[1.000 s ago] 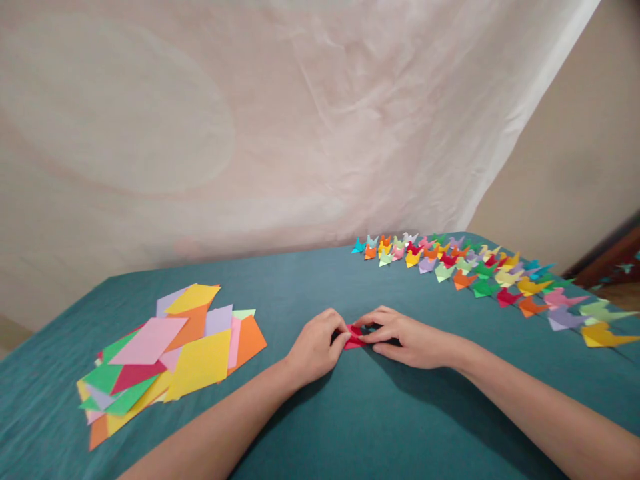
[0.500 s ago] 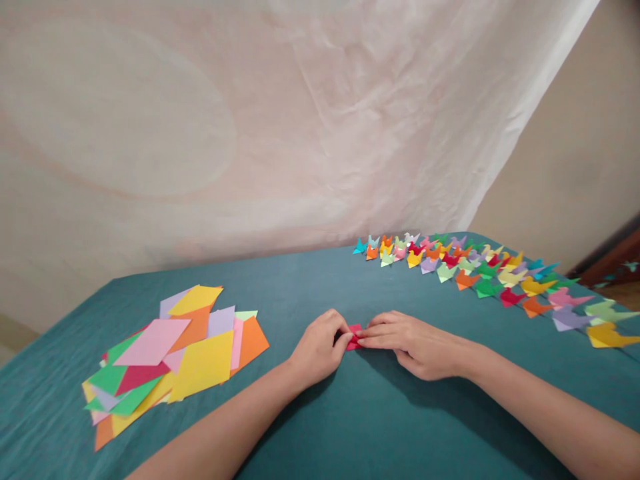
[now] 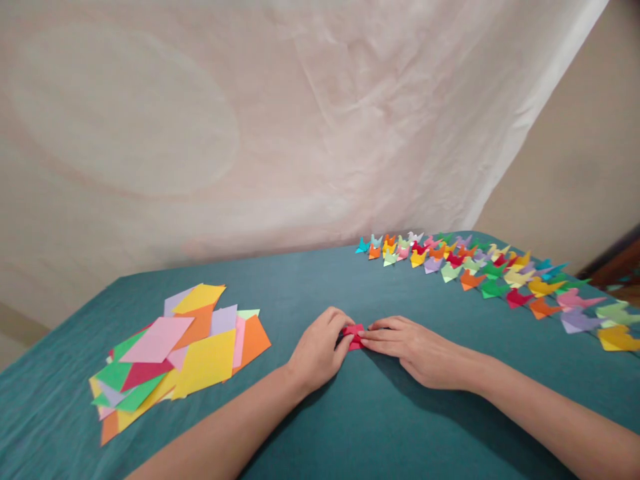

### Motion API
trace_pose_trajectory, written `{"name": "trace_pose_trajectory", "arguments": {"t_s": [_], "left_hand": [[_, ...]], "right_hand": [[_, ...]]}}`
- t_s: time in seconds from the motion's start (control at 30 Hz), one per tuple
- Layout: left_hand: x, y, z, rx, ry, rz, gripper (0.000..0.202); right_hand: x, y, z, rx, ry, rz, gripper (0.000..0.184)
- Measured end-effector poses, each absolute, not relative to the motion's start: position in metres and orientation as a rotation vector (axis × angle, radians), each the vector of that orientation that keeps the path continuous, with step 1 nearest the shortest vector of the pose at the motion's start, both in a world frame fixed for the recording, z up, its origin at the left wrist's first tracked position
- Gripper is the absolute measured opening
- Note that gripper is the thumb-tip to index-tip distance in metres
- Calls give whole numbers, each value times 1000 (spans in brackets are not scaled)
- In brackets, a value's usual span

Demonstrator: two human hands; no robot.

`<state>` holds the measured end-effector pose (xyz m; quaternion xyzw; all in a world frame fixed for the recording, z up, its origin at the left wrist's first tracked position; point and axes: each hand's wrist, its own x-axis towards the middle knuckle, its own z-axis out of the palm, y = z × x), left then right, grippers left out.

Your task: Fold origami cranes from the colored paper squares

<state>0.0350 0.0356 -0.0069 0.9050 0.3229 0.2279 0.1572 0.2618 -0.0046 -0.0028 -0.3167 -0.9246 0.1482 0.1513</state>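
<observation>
A small folded red paper (image 3: 355, 336) lies on the teal cloth between my hands. My left hand (image 3: 320, 348) pinches its left side with thumb and fingers. From the right, my right hand (image 3: 413, 348) grips the opposite edge, its fingers drawn together and the tips on the paper. The fingertips cover both sides of the piece, so its exact folds are hard to make out.
A loose pile of coloured paper sheets (image 3: 205, 363) lies to the left. Rows of small folded paper birds (image 3: 493, 288) stand at the back and right. The teal tablecloth (image 3: 280, 267) reaches a pale hanging sheet (image 3: 300, 133) behind.
The view has shifted slightly. My right hand's fingers have drawn back a little to the right, showing more of the red paper; my left hand keeps its pinch.
</observation>
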Motion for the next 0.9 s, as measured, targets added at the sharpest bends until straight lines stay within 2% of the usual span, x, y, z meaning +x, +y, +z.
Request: {"name": "trace_pose_trajectory", "arguments": {"t_s": [0.2, 0.43, 0.9], "left_hand": [[38, 5, -3, 3065, 981, 366, 33], [44, -15, -11, 3032, 1151, 195, 58], [42, -13, -13, 2997, 1135, 149, 63]], "right_hand": [[260, -4, -3, -925, -2642, 426, 60], [261, -3, -6, -908, -2629, 441, 58], [266, -1, -11, -890, -2628, 432, 57]]}}
